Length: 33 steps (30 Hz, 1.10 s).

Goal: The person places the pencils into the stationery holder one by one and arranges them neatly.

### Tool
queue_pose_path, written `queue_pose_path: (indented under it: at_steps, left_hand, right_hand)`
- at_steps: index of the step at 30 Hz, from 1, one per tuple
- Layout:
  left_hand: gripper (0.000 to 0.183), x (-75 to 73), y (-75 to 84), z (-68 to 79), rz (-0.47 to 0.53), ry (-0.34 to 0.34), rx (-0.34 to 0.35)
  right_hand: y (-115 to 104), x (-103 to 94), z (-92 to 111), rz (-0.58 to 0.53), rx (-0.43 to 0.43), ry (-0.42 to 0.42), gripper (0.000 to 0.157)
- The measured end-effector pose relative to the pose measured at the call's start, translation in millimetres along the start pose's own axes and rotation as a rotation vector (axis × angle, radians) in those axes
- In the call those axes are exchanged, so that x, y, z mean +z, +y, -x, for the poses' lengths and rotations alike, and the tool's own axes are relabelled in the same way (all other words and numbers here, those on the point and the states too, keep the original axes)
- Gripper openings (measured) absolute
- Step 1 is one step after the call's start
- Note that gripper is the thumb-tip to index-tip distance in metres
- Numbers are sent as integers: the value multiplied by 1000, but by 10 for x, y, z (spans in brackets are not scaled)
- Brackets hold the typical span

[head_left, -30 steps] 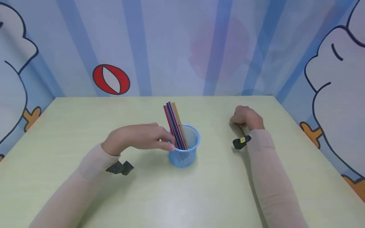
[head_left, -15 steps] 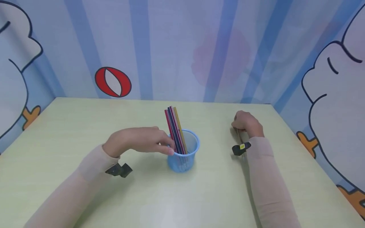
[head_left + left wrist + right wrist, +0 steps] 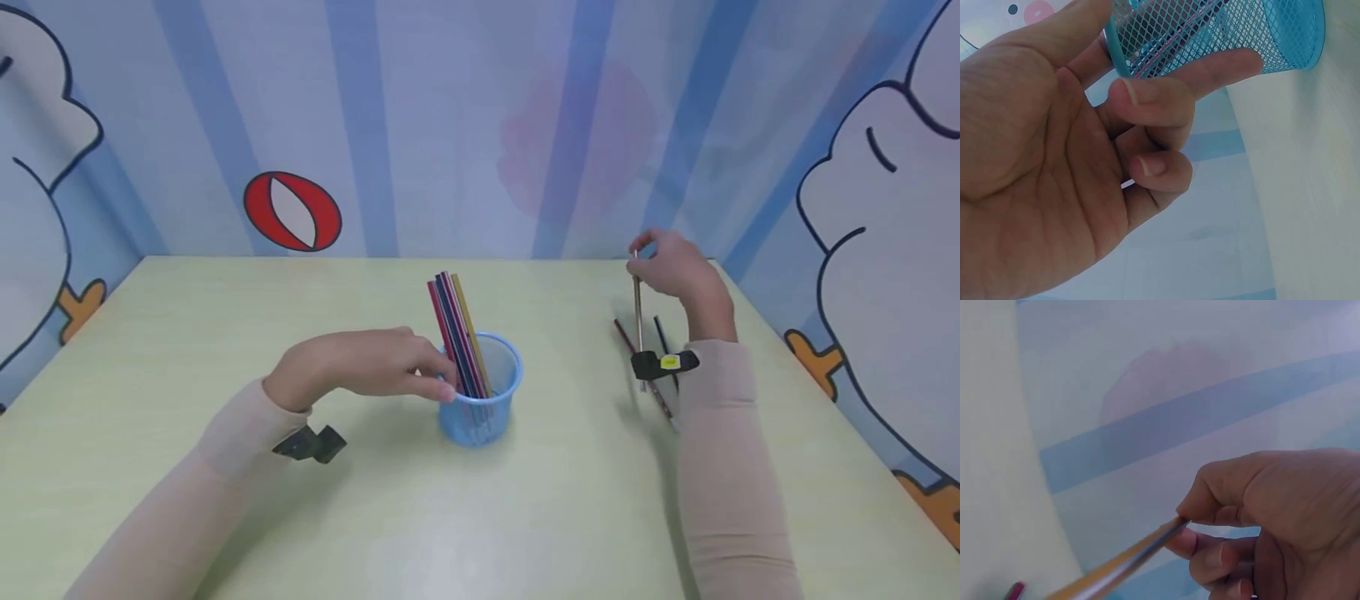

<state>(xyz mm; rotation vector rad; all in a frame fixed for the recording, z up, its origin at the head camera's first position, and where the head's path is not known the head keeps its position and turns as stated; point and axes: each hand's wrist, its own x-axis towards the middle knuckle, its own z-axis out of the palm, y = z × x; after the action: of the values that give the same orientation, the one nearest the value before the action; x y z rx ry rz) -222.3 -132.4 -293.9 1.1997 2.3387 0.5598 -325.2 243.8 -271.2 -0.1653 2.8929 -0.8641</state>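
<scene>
In the head view a light blue mesh pencil cup (image 3: 477,423) stands upright at the middle of the table. Several pencils (image 3: 463,346), red, dark blue and yellow among them, lean leftward inside it. My left hand (image 3: 367,362) holds the cup by its left side, thumb and forefinger at the rim; in the left wrist view a finger lies along the mesh wall (image 3: 1247,34) while other fingers curl free. Above the table at the far right, my right hand (image 3: 678,268) pinches a gold-coloured pencil (image 3: 638,312) near its top end, and it hangs nearly upright.
Beneath the right hand, a dark red pencil (image 3: 663,402) and a dark pencil (image 3: 660,332) lie on the pale table (image 3: 480,517). A striped blue backdrop (image 3: 457,125) rises behind the table's far edge, with printed side panels (image 3: 892,292) left and right.
My right hand has risen from the table and moved slightly right, lifting the gold-coloured pencil. Two pencils lying below it now show. The left hand stays at the cup.
</scene>
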Motion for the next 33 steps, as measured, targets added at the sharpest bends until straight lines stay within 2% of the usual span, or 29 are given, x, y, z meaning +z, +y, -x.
queue_pose_path:
  at_steps: [7, 11, 14, 17, 21, 25, 29, 33]
  left_hand:
    - [24, -2, 0, -20, -15, 8, 16]
    - [24, -2, 2, -32, -12, 6, 11]
    - [25, -5, 4, -34, -11, 2, 10]
    - [25, -10, 4, -24, -12, 0, 3]
    - [26, -10, -4, -12, -9, -1, -6]
    - [25, -11, -13, -1, -3, 1, -8]
    - [24, -11, -10, -1, 0, 2, 0]
    - [24, -10, 0, -8, -7, 7, 11]
  right_hand:
    - [-258, -182, 223, -171, -116, 203, 36]
    - [-371, -230, 329, -350, -208, 308, 31]
    - [-452, -241, 388, -482, -267, 362, 30]
    - [-537, -217, 404, -566, -338, 403, 30]
    - [-644, -137, 384, -716, -463, 430, 29]
    - [-751, -57, 379, -832, -580, 406, 26]
    - [-854, 4, 409, -835, -629, 379, 25]
    - [-949, 70, 442, -755, -628, 353, 24]
